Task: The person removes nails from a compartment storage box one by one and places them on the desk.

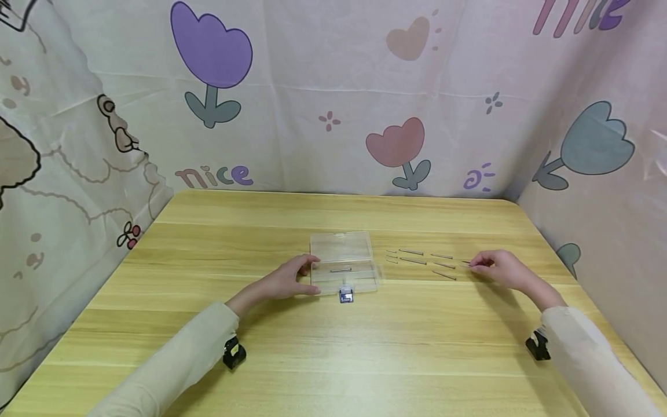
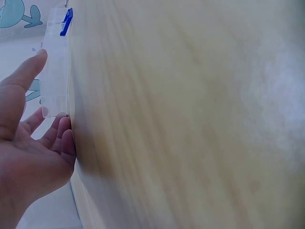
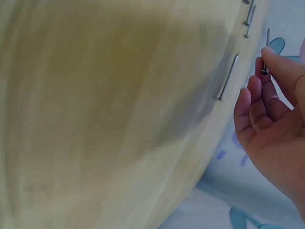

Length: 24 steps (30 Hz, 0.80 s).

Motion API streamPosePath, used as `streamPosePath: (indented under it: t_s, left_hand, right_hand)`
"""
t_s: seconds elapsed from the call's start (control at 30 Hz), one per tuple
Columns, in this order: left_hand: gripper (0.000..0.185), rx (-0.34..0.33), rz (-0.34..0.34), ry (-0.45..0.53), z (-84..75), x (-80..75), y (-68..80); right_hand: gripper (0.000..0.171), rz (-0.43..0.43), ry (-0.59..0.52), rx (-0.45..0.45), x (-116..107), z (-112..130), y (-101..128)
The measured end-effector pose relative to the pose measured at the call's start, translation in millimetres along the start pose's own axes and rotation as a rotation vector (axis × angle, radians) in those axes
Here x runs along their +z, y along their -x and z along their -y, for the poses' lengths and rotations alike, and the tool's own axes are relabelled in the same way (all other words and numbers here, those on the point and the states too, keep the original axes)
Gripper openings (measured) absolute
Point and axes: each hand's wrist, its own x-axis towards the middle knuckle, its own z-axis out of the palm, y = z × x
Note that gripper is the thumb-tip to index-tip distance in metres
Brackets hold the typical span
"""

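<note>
A clear plastic box [image 1: 344,284] lies on the table with its lid [image 1: 341,246] folded back and a blue latch [image 1: 346,295] at its front. One nail [image 1: 341,270] lies inside. My left hand [image 1: 289,278] holds the box at its left end, thumb by the front corner and bent fingers farther back along that side. Between thumb and forefinger, my right hand [image 1: 500,269] pinches a nail [image 3: 267,52], point up and head down in the right wrist view. Loose nails [image 1: 413,261] of longer and shorter sizes lie between the box and that hand.
The wooden table [image 1: 333,353] ends at the back and right against a printed cloth [image 1: 312,98]. A black wrist camera [image 1: 234,353] sits on the left sleeve and another [image 1: 538,346] on the right one.
</note>
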Motion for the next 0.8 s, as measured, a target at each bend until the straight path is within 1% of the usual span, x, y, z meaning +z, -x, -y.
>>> streamPosePath:
  t_s: [0.23,0.43,0.6,0.8]
  left_hand:
    - [0.067,0.01,0.0,-0.011,0.7,0.0,0.0]
    - [0.067,0.008,0.0,-0.014,-0.4,1.4,-0.6]
    - [0.066,0.0,-0.007,-0.007,-1.6,2.3,-0.2]
    - [0.066,0.002,-0.011,-0.006,-1.5,1.5,0.4]
  right_hand:
    - [0.005,0.02,-0.016,0.073,0,-19,11]
    - [0.008,0.019,-0.056,0.129,3,-27,17]
    - [0.009,-0.005,-0.066,0.144,7,-28,17]
    - [0.01,-0.024,-0.072,0.142,9,-24,16]
